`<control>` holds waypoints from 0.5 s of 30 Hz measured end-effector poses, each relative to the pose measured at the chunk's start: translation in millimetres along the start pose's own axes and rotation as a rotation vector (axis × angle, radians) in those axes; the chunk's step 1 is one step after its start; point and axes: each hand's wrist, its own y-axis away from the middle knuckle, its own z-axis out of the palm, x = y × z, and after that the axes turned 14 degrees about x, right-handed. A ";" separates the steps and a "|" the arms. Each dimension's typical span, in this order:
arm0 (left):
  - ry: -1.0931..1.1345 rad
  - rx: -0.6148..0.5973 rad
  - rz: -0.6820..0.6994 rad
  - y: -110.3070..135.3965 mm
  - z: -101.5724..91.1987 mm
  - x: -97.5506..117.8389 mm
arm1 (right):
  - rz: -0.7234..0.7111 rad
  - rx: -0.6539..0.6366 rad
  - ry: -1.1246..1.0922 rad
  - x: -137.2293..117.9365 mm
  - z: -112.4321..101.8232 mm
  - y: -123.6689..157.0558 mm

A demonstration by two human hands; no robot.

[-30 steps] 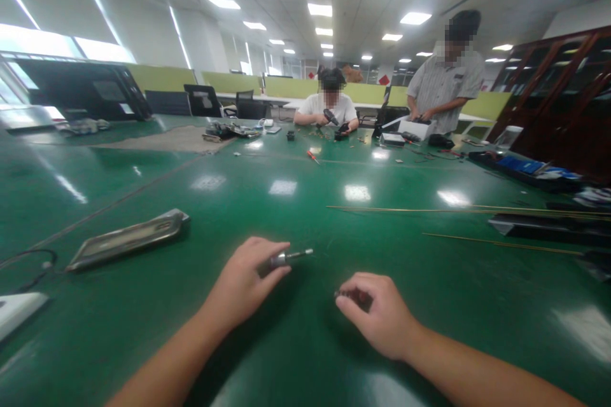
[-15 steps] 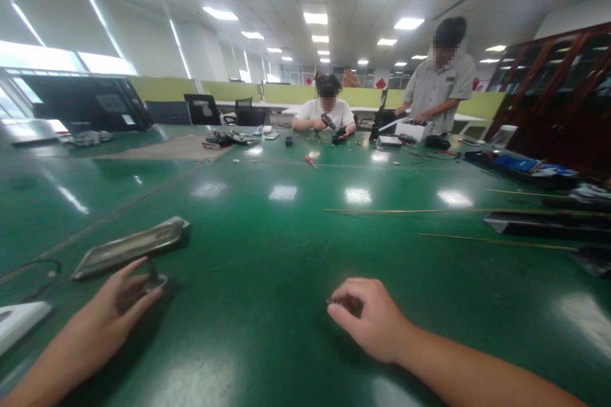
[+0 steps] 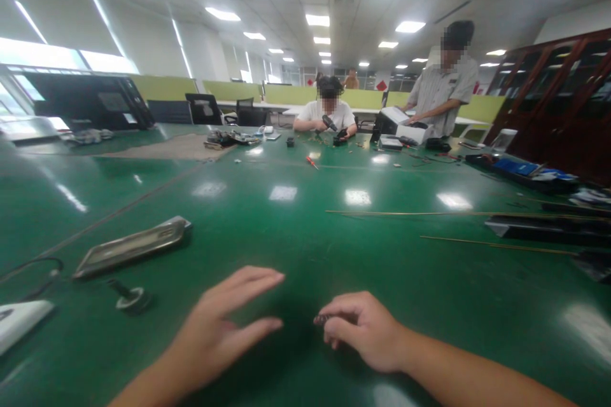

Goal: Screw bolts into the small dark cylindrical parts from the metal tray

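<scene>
My left hand (image 3: pixel 229 318) is over the middle of the green table (image 3: pixel 267 235), thumb and fingers apart, with nothing between them. To its right, my right hand (image 3: pixel 367 331) pinches a small dark, ridged piece (image 3: pixel 321 319) that sticks out past the fingertips; its kind I cannot make out. A dark part with a round pale base (image 3: pixel 130 299) lies on the table to the left of my left hand. Behind that part rests a shallow, long metal tray (image 3: pixel 133 247).
Thin brass-coloured rods (image 3: pixel 410 212) and a black box-like part (image 3: pixel 539 229) lie at the right. A white device (image 3: pixel 21 324) is at the left edge. Farther off are a red screwdriver (image 3: pixel 312 163), a seated person (image 3: pixel 327 111) holding a drill, and a standing person (image 3: pixel 443 92).
My left hand has let go of the dark part with the round base and moved right, fingers spread. My right hand has shifted slightly, showing more of its small piece.
</scene>
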 end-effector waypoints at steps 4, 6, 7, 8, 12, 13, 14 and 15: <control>0.445 -0.216 0.109 -18.1 60.5 39.2 | -0.007 -0.065 -0.096 -1.3 -3.4 0.4; 0.577 -0.178 0.055 -19.1 74.1 44.7 | -0.006 -0.065 -0.135 -1.7 -5.9 -0.7; 0.608 -0.145 0.020 -18.4 76.5 44.8 | 0.000 -0.066 -0.153 -1.2 -7.0 -1.4; 0.604 -0.118 -0.011 -17.3 75.8 43.6 | 0.006 -0.074 -0.168 -0.1 -8.0 -2.1; 0.242 0.099 -0.138 -13.9 43.9 27.3 | 0.066 -0.136 -0.192 7.6 -9.4 -3.1; 0.100 0.207 -0.203 -12.9 29.9 19.6 | 0.085 -0.144 -0.184 9.5 -9.1 -2.9; -0.043 0.327 -0.269 -11.3 14.2 10.2 | 0.101 -0.148 -0.172 10.9 -8.7 -2.6; -0.172 0.444 -0.342 -8.9 -2.4 -0.6 | 0.115 -0.150 -0.158 11.8 -8.2 -2.1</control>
